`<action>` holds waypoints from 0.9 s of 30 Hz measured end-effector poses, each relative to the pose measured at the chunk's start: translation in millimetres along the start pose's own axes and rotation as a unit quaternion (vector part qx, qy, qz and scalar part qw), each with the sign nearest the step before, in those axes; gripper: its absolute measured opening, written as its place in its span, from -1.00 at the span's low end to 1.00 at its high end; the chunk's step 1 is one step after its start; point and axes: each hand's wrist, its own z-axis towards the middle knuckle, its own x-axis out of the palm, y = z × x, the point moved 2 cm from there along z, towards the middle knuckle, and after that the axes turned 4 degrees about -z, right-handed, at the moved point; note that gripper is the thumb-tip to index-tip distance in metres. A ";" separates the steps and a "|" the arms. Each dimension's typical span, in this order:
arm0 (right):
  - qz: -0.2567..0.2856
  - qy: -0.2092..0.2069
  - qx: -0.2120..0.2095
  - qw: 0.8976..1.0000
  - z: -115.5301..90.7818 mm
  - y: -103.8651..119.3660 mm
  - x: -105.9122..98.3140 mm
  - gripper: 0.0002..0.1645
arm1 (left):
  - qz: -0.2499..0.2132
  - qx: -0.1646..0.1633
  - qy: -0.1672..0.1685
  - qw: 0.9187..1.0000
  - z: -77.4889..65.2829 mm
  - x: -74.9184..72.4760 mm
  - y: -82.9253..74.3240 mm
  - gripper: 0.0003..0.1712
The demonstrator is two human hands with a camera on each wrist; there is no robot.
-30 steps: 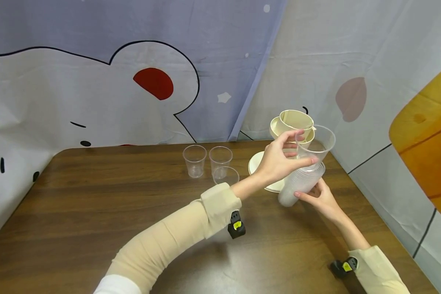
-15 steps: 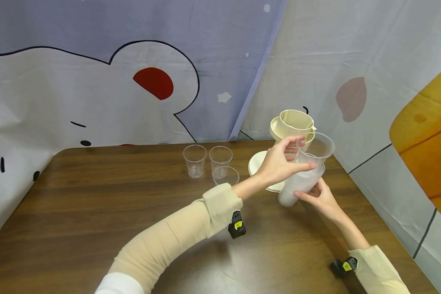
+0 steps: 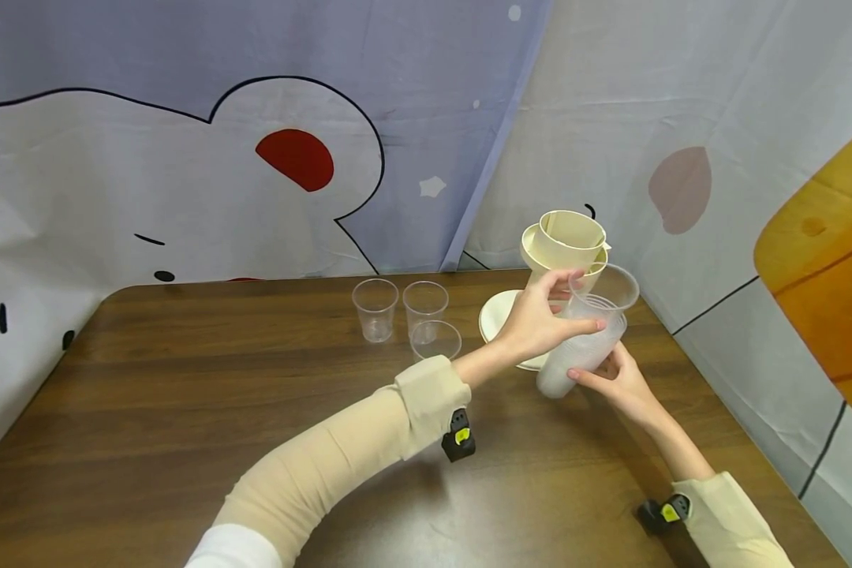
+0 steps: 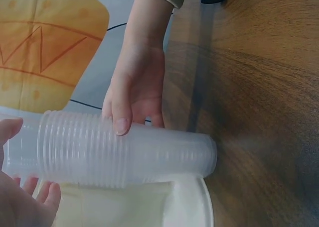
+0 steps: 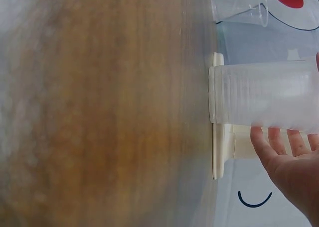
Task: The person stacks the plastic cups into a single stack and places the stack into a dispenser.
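A tall stack of nested clear plastic cups (image 3: 571,363) stands tilted at the right of the table in the head view. My right hand (image 3: 628,394) grips its lower side, thumb in front. My left hand (image 3: 536,319) holds the topmost cup (image 3: 614,285) near its rim, thumb on one side and fingers on the other. The lower part of this cup sits inside the stack's mouth, its rim above the other rims. In the left wrist view, the right thumb (image 4: 121,105) lies along the stack. The right wrist view shows right-hand fingers (image 5: 274,142) against the stack's side.
Three clear plastic cups (image 3: 375,312) stand upright on the wooden table (image 3: 206,379), left of the hands. Behind the stack are cream plates (image 3: 495,312) and stacked cream containers (image 3: 568,246), partly hidden by the left hand. Printed fabric (image 3: 426,118) hangs along the back and right.
My left hand has lowered the topmost cup, which sits deeper in the stack than before. My right hand and the stack stay in place.
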 end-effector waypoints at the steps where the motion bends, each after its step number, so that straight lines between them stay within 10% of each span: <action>1: 0.002 0.000 -0.001 1.000 -0.1 0.1 0.0 -0.20 | 0.000 -0.002 0.000 1.000 -0.2 0.4 0.4 -0.20; 27: 0.016 0.003 0.003 1.000 -2.3 0.8 0.6 -0.20 | 0.052 -0.011 0.007 0.999 -3.9 6.0 7.2 -0.22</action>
